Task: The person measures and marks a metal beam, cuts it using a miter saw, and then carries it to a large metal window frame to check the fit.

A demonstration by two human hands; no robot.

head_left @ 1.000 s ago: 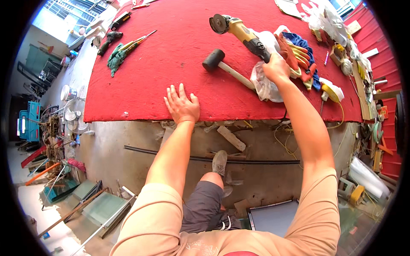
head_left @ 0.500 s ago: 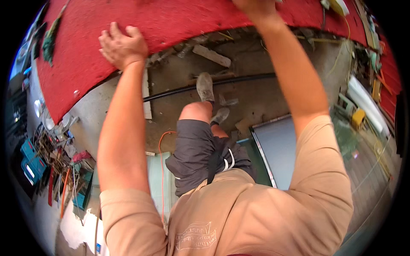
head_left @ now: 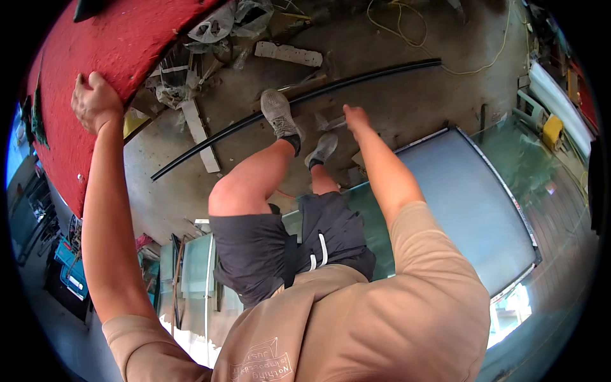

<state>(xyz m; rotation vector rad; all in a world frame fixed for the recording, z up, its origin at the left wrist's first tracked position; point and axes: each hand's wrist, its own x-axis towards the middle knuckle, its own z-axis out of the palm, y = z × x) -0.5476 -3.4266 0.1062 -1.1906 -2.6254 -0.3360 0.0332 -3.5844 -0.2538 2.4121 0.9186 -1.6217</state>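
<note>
My left hand (head_left: 97, 105) rests on the red felt-like covering (head_left: 127, 44) of a worktable, close to its edge. Its fingers are curled under, and I see nothing held in them. Off the table, my right hand (head_left: 358, 121) hangs over the floor in front of my body. Its fingers are loosely curled, one digit pokes out, and nothing shows in the grip. Below it, near my shoes (head_left: 278, 113), a long black strip (head_left: 344, 84) lies across the concrete floor.
On my right, a large framed glass panel (head_left: 464, 191) lies over other glass sheets. Plastic bags (head_left: 213, 25), a white block (head_left: 288, 53) and a yellow cord (head_left: 414, 38) litter the floor ahead. A teal case (head_left: 73, 267) and more glass (head_left: 194, 267) stand to my left.
My right hand has come off the red table and dropped over the floor. The left hand's spread fingers have curled. My body has turned, and the table now sits farther left in view.
</note>
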